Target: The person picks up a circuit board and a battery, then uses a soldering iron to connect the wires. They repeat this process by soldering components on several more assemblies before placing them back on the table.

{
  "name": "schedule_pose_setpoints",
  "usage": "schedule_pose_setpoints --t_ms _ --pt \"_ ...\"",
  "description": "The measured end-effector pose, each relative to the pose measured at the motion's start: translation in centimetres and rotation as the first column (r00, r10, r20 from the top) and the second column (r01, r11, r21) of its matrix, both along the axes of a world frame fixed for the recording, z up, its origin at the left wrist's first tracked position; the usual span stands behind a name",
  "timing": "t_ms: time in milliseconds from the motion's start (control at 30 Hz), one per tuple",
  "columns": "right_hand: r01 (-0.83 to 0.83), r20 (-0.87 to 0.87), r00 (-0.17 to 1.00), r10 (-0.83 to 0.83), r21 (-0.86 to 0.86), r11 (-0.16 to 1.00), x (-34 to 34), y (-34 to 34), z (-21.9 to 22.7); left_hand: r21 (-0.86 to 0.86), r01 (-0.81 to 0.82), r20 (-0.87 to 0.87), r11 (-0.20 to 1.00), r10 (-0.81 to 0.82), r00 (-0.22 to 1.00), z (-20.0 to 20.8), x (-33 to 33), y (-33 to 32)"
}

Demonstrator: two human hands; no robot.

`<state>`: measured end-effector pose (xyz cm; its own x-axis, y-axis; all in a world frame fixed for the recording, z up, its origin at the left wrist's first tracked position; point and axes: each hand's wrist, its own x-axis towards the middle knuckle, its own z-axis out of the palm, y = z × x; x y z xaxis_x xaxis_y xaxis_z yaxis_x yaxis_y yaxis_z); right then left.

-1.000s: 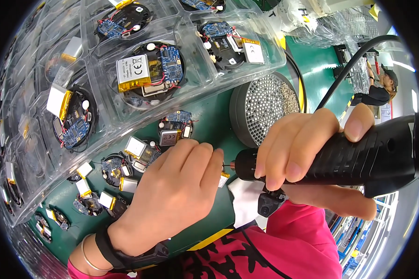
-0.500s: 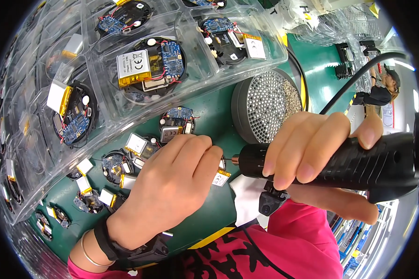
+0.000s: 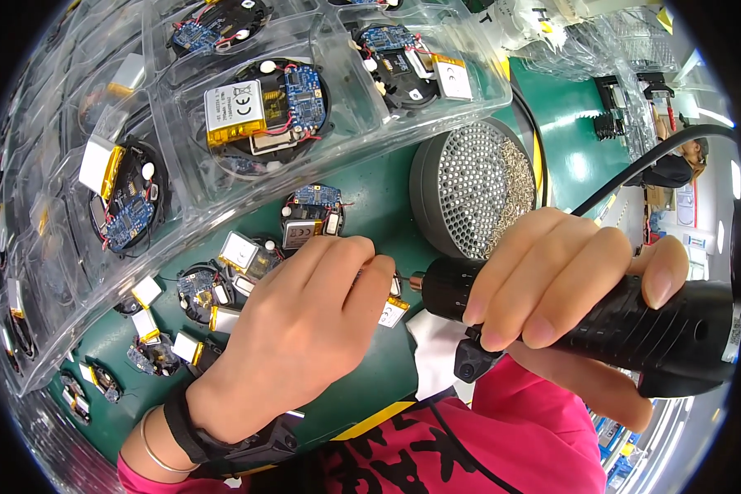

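My right hand point(image 3: 552, 280) is wrapped round a black corded electric screwdriver point(image 3: 675, 333). Its bit points left, at a small assembly with a silver-and-yellow battery point(image 3: 393, 313). Over that assembly, my left hand point(image 3: 300, 317) is closed with bent fingers, hiding most of it and the bit's very tip. Just beyond the left knuckles lies a round black assembly with a blue circuit board point(image 3: 317, 196). More such assemblies, one with a bare blue board point(image 3: 198, 288), lie left of my left hand.
A clear plastic tray point(image 3: 177, 202) with several battery-and-board assemblies in its pockets covers the upper left. Right of it stands a round dark dish point(image 3: 426, 193) with a perforated top and small screws point(image 3: 514, 177). A white cloth point(image 3: 436, 354) lies nearby. Another person point(image 3: 671, 169) is far right.
The screwdriver's rear end has dipped and my right hand has tilted with it, while the bit stays near the same spot. My left hand has hardly moved.
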<state>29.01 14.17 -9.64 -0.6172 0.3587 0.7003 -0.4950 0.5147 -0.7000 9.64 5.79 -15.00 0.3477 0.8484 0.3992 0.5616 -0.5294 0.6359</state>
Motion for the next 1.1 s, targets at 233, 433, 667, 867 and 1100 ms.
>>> schedule_pose_setpoints --t_ms 233,433,667,867,1100 --pt "0.160 -0.063 0.984 -0.165 -0.077 0.984 -1.0 -1.3 -0.1 -0.023 -0.003 -0.005 1.000 0.003 1.000 0.3 -0.2 -0.1" --pt "0.168 -0.061 0.983 -0.172 -0.059 0.984 -0.7 -1.4 -0.2 0.018 0.038 -0.041 0.999 -0.037 0.998 0.4 -0.6 0.3" --pt "0.174 -0.049 0.983 -0.177 -0.056 0.983 -0.6 -1.4 0.0 -0.012 0.050 -0.016 0.999 -0.050 0.999 0.6 -0.7 0.3" --pt "0.183 -0.054 0.981 -0.186 -0.057 0.981 -0.9 -1.4 -0.1 -0.020 0.043 -0.018 0.999 -0.043 0.999 0.5 -0.8 0.3" --pt "0.073 0.137 0.988 -0.073 0.009 0.997 -0.6 -0.6 0.6 -0.005 0.049 0.044 0.999 -0.049 0.998 0.1 -0.5 0.2"
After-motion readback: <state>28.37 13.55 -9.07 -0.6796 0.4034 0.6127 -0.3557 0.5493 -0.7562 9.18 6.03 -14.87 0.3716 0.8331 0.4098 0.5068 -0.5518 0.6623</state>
